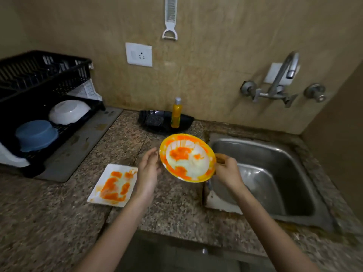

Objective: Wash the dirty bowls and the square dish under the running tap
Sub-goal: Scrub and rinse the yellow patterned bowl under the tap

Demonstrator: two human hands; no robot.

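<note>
A yellow-rimmed bowl (187, 158) smeared with orange sauce is tilted up above the counter, beside the sink. My right hand (225, 169) pinches its right rim. My left hand (148, 165) is just left of the bowl with relaxed fingers, close to its rim; whether it touches is unclear. A white square dish (114, 185) with orange smears lies flat on the counter, to the left of my left wrist. The tap (284, 75) sticks out of the wall above the steel sink (275, 173); no water shows.
A black dish rack (39, 107) at the left holds an upturned white bowl (68, 111) and a blue bowl (36, 134). An orange soap bottle (176, 113) stands on a black tray (165, 120) by the wall. A socket and a hanging peeler are on the wall.
</note>
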